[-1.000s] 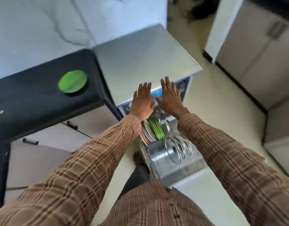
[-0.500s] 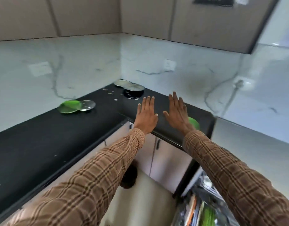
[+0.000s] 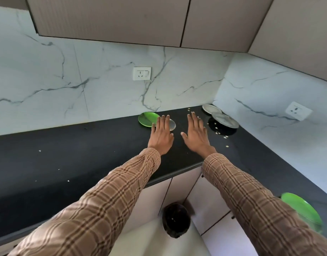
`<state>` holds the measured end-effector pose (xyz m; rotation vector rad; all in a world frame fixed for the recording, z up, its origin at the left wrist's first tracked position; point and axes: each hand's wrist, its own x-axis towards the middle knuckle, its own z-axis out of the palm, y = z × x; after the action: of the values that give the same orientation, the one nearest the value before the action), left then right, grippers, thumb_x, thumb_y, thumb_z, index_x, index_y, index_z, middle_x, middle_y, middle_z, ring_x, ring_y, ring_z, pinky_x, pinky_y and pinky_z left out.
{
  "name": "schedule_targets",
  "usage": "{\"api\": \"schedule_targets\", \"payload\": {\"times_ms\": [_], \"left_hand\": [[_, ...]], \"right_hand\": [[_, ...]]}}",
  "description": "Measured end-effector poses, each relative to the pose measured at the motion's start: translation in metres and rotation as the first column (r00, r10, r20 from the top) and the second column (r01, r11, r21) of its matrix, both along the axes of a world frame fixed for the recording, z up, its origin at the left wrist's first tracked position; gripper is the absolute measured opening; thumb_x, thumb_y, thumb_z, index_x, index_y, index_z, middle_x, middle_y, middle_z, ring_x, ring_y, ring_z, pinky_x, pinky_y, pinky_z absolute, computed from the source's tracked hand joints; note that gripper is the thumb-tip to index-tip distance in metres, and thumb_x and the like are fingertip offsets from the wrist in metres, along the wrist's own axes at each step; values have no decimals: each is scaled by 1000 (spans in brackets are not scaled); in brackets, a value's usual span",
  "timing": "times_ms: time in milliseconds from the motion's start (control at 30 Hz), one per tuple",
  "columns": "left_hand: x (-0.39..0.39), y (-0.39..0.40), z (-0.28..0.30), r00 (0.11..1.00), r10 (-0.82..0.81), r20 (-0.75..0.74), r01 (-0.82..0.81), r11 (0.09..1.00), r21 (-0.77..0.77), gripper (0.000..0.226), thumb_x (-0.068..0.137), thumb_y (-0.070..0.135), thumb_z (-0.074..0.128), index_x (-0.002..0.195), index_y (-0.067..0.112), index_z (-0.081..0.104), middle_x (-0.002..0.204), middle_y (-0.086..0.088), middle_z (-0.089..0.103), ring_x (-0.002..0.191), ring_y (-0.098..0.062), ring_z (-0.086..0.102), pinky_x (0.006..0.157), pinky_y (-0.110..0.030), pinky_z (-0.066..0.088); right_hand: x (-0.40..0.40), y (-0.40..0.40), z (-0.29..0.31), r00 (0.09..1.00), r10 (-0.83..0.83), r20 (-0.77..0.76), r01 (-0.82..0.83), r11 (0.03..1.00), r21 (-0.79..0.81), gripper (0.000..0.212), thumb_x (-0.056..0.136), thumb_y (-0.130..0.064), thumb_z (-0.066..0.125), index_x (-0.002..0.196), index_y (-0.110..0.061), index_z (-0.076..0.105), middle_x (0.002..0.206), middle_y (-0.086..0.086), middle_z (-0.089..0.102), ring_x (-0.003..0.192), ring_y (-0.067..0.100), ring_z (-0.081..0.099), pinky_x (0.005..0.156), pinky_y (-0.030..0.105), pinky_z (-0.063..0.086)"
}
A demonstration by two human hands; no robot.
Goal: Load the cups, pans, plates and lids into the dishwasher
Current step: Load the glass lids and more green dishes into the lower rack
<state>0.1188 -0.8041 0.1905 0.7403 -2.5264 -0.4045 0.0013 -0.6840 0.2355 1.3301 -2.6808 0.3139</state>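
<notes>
Both my hands reach flat and empty over a black L-shaped counter (image 3: 66,163). My left hand (image 3: 161,134) has its fingertips over a small clear glass plate (image 3: 171,124), which overlaps a green plate (image 3: 147,118) by the back wall. My right hand (image 3: 195,135) hovers beside it, fingers spread, touching nothing. Two steel plates (image 3: 210,109) (image 3: 225,120) lie overlapping in the far corner next to a black plate (image 3: 220,129). A second green plate (image 3: 301,211) sits at the counter's right end, partly behind my right sleeve. The dishwasher is out of view.
Small pale crumbs dot the counter near the corner. White marble walls with two sockets (image 3: 142,73) (image 3: 298,110) back the counter, with beige cabinets above. Below are white cabinet doors (image 3: 179,189), and my dark shoe (image 3: 176,219) stands on the pale floor.
The view has swung from the open dishwasher up and left to the counter. Both hands, still empty, have moved out over the counter toward the green and glass plates.
</notes>
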Motion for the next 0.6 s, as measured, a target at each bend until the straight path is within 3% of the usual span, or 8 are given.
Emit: {"api": "schedule_targets", "payload": {"times_ms": [400, 467, 533, 600], "left_hand": [[-57, -70, -74, 986, 42, 161, -66, 988, 143, 79, 100, 32, 52, 162, 9, 8, 167, -12, 18, 157, -32, 14, 126, -53, 20], [-71, -83, -81, 981, 43, 190, -71, 987, 143, 78, 101, 32, 52, 162, 9, 8, 167, -13, 18, 157, -32, 14, 126, -53, 20], [-82, -98, -89, 974, 56, 219, -82, 991, 109, 78, 102, 32, 51, 162, 8, 8, 167, -14, 19, 156, -32, 15, 126, -53, 21], [-95, -115, -94, 968, 70, 242, -101, 988, 119, 77, 102, 31, 51, 162, 8, 8, 167, -14, 20, 156, -32, 16, 126, -53, 22]], "right_hand": [[-62, -80, -91, 954, -83, 287, 98, 995, -36, 76, 97, -38, 61, 156, -12, 22, 163, 8, 21, 145, 34, 25, 112, 57, 36], [-82, -97, -107, 914, -116, 390, 151, 986, -62, 73, 97, -38, 61, 155, -11, 25, 158, 8, 28, 143, 35, 27, 113, 56, 35], [-100, -118, -126, 843, -161, 514, 236, 968, -85, 71, 99, -37, 59, 154, -8, 26, 157, 12, 32, 145, 36, 26, 118, 52, 25], [-122, -142, -144, 714, -195, 673, 334, 939, -83, 68, 100, -37, 57, 152, -3, 30, 155, 16, 37, 145, 36, 31, 121, 48, 18]]}}
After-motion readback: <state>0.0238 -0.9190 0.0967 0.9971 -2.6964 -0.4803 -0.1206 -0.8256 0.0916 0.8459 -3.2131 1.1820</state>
